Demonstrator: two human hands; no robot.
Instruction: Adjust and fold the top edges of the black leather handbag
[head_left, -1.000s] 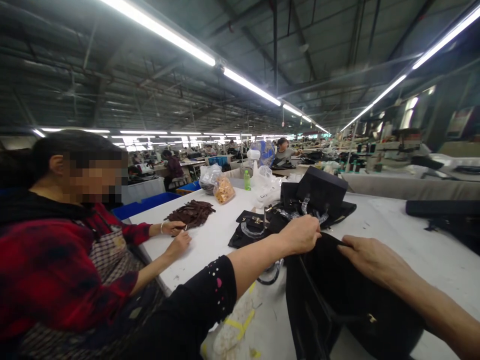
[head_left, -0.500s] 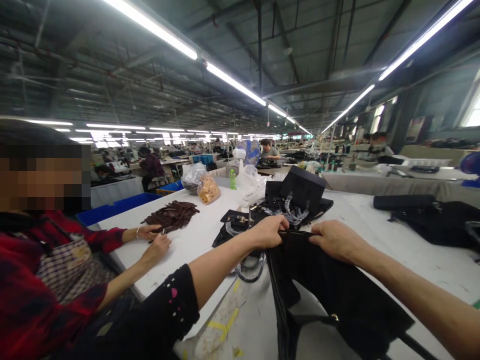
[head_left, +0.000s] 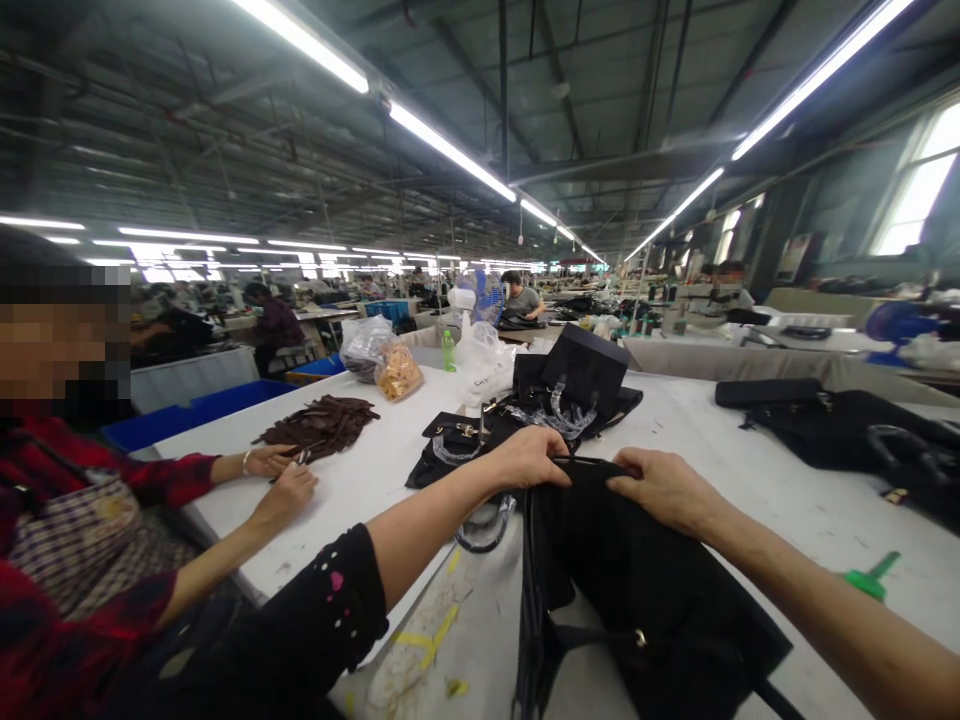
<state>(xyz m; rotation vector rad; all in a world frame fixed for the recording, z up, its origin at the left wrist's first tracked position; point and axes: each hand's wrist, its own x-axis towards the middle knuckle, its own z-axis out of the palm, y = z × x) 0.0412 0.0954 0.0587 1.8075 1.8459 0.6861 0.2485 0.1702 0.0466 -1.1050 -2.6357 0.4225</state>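
Note:
A black handbag [head_left: 660, 580] hangs in front of me over the near part of the white table, its long strap and a small gold fitting showing lower down. My left hand [head_left: 531, 458] pinches its top edge on the left. On the same edge, a short gap away, my right hand [head_left: 660, 485] grips with thumb and fingers closed. Just beyond my hands lie more black bags [head_left: 581, 375], with handles [head_left: 574, 415] wrapped in clear plastic. One plastic-wrapped handle [head_left: 487, 525] curves out beside my left forearm.
At left, a co-worker's hands [head_left: 281, 485] work near a pile of brown strips [head_left: 322, 425]. Plastic bags [head_left: 397, 370] and a green bottle [head_left: 448, 350] stand farther back. More black bags [head_left: 840, 425] and a green-capped object [head_left: 870, 578] lie at right on the table [head_left: 675, 410].
The view has turned slightly right, so the surroundings shift left. Both hands keep hold of the bag's top edge. A green object at right has come further into view.

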